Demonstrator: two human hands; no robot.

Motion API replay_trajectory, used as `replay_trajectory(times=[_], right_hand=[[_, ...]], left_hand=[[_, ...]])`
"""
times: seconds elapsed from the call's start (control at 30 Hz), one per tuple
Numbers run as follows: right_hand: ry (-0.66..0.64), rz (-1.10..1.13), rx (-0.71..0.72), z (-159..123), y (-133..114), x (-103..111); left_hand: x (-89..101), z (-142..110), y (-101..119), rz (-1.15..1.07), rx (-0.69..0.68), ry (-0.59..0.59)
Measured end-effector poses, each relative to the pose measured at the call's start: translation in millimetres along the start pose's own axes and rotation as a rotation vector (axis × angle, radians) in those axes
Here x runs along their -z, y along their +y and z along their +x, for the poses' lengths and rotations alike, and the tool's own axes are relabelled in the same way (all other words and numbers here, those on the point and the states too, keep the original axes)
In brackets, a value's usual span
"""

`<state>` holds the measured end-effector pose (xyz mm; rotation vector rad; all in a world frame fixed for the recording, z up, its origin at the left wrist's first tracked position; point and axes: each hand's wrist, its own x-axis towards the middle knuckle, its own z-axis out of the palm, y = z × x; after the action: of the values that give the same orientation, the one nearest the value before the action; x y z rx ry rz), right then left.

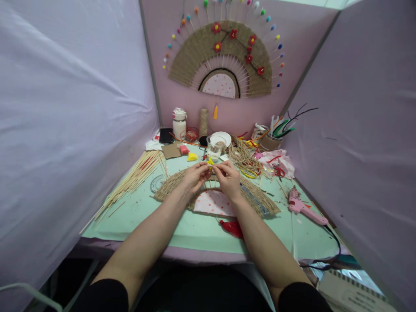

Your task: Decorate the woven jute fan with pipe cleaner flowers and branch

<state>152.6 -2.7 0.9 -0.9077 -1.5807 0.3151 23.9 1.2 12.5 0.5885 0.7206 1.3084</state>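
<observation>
My left hand (pixel 197 177) and my right hand (pixel 228 178) meet at the middle of the table, fingertips pinched together around a small yellow piece (pixel 210 161). Its exact shape is too small to make out, and the fingers partly cover it. Below my hands lies a fan (pixel 170 187) wrapped in brown twine, with a white, red-dotted half-round panel (pixel 212 202) at its centre. My wrists and forearms hide parts of this fan. A red tassel (pixel 231 228) lies at its lower edge, close to my right forearm.
Thin sticks (pixel 130 180) spread out at left. Behind my hands stand a clear cup (pixel 214 151) and a twine spool (pixel 203 122), near a yellow packet (pixel 192 157). A twine heap (pixel 243 156) and pink glue gun (pixel 305 208) lie right. A finished fan (pixel 191 56) hangs behind.
</observation>
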Motion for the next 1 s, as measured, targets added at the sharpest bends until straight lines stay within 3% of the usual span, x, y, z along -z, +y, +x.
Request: replay_trajectory(times=[0.4, 0.63, 0.83, 1.0], right_hand=[[0.013, -0.020, -0.060, 2.2, -0.4, 2.5], [-0.004, 0.089, -0.205, 5.6, 0.4, 4.0], [-0.068, 0.085, -0.186, 6.0, 6.2, 5.6], [-0.105, 0.038, -0.126, 7.5, 7.8, 8.5]], left_hand=[[-0.8, -0.1, -5.2, 0.229, -0.123, 0.000], [2.2, 3.5, -9.7, 0.333, -0.187, -0.039], [1.0, 1.8, -6.1, 0.291, -0.164, -0.037], [4.8, 3.4, -4.2, 0.330, -0.196, -0.104]])
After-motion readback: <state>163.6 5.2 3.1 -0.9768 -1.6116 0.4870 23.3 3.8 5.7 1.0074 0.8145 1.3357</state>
